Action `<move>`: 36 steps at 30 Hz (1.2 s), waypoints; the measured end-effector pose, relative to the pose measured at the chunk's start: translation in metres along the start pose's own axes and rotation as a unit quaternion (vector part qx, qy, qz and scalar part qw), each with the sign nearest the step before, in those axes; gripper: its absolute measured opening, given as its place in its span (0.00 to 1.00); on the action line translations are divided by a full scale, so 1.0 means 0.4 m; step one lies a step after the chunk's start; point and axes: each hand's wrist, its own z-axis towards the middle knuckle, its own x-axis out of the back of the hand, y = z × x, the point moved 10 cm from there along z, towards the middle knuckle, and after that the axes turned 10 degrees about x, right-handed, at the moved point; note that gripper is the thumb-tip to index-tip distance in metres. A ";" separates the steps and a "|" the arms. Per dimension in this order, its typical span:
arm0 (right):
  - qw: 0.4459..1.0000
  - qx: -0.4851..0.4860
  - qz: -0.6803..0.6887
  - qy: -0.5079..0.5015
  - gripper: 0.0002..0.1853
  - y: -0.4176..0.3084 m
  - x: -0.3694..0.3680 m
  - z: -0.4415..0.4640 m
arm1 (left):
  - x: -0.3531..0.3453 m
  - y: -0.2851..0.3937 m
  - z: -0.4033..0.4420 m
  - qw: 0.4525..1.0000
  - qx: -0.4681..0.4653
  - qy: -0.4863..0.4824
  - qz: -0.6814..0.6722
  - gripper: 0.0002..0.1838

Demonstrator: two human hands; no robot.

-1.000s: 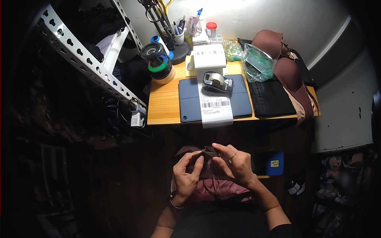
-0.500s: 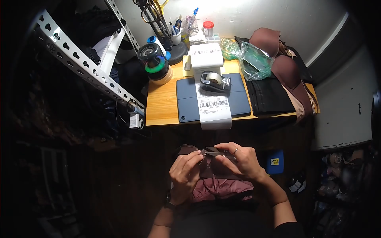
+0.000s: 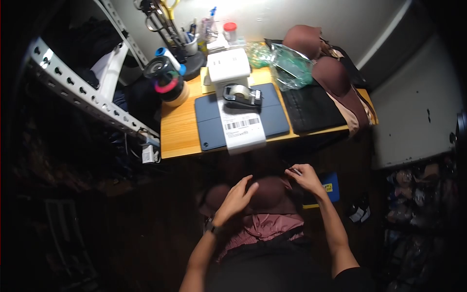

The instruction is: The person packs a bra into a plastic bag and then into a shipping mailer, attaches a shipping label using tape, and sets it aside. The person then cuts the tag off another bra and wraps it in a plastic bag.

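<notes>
A brown bra (image 3: 270, 194) lies across the lap, over shiny pink fabric (image 3: 265, 226). Above its left part is my left hand (image 3: 237, 198), thumb apart from the fingers, with nothing visible in it. My right hand (image 3: 305, 179) is near the bra's right edge, its fingers pinched on something small and dark that is too unclear to name.
On the wooden table (image 3: 177, 129) are a dark blue tablet case (image 3: 272, 104), a printed label strip (image 3: 243, 130), a tape dispenser (image 3: 242, 96), black folded cloth (image 3: 311, 109) and another brown bra (image 3: 333, 75). A perforated metal shelf (image 3: 87, 90) stands left.
My hands were together at a dark piece and have moved apart, the left one opening. More of the bra on the lap shows. The view has shifted, so the table appears further left.
</notes>
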 end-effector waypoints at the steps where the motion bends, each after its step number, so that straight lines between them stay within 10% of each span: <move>1: 0.995 -0.061 -0.060 -0.045 0.15 0.087 -0.031 -0.018 | -0.044 -0.056 0.056 0.998 0.036 -0.003 0.057 0.35; 5: 0.990 -0.087 0.069 -0.090 0.17 0.206 -0.129 -0.071 | -0.155 -0.193 0.183 0.971 0.205 -0.108 -0.059 0.32; 9: 0.968 -0.042 0.221 -0.110 0.17 0.094 -0.086 -0.094 | -0.147 -0.095 0.153 0.968 0.129 -0.122 -0.178 0.25; 10: 0.927 -0.160 0.264 -0.215 0.16 0.092 -0.094 -0.141 | -0.144 -0.079 0.145 0.935 0.133 -0.138 -0.299 0.21; 15: 0.808 0.173 0.335 -0.453 0.12 -0.191 0.029 -0.262 | -0.147 -0.068 0.138 0.737 0.189 -0.215 -0.612 0.16; 19: 0.832 0.263 0.347 -0.343 0.10 -0.268 0.131 -0.259 | -0.173 -0.100 0.162 0.719 0.182 -0.222 -0.632 0.15; 21: 0.889 -0.027 0.400 -0.221 0.15 -0.212 0.116 -0.238 | -0.065 -0.120 0.164 0.936 0.119 0.069 -0.323 0.15; 23: 0.955 0.074 0.285 -0.031 0.18 -0.255 0.123 -0.151 | 0.005 0.013 0.092 0.964 -0.084 0.241 -0.079 0.13; 25: 0.928 -0.076 0.364 -0.019 0.20 -0.240 0.073 -0.150 | 0.008 0.123 0.000 0.965 -0.097 0.181 -0.162 0.11; 36: 0.923 -0.014 0.383 0.026 0.23 -0.326 0.032 -0.089 | -0.003 0.197 -0.165 0.900 -0.043 -0.018 -0.433 0.18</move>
